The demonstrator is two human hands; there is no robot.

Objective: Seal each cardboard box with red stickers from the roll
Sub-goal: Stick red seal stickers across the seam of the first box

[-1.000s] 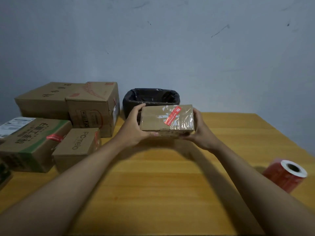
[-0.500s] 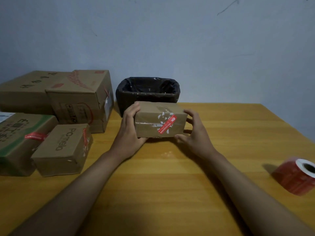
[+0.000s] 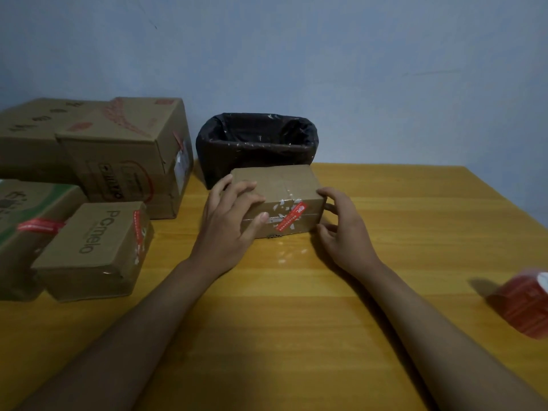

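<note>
Head view: the only view, looking forward and down at a wooden worktop point(image 3: 296, 336) set against a pale wall.
Cardboard boxes, count: five in view, one in the middle and four grouped at the left.
Middle box: a small cardboard box point(image 3: 281, 185) sits on the worktop just in front of the bin, its near face toward the camera.
Red stickers on the middle box: one red sticker point(image 3: 292, 216) lies slanted across the seam of the near face, among scraps of white torn paper.
Left hand: the left hand point(image 3: 229, 221) grasps the box's left end, fingers curled over the top edge and the thumb pressed on the near face.
Right hand: the right hand point(image 3: 341, 229) is at the box's right end with fingers bent; the upper fingers touch the corner, the lower ones are curled just beside the base.
Left group, back: two large boxes point(image 3: 124, 149) stand side by side against the wall, the nearer one with red print on top.
Left group, front: a box printed "Pomelo" point(image 3: 95, 247) carries a red strip along its right edge; beside it at the frame's edge a green-printed box point(image 3: 26, 221) has a red strip on its top.
Sticker roll, count: one red sticker roll point(image 3: 525, 304) lies on its side at the far right of the worktop, well apart from both hands, blurred and partly cut off.
Bin, count: one black-lined bin point(image 3: 258, 143) stands at the back, touching or nearly touching the middle box; which, I cannot tell.
Scraps: a few white flecks point(image 3: 284, 256) lie on the worktop in front of the middle box.
</note>
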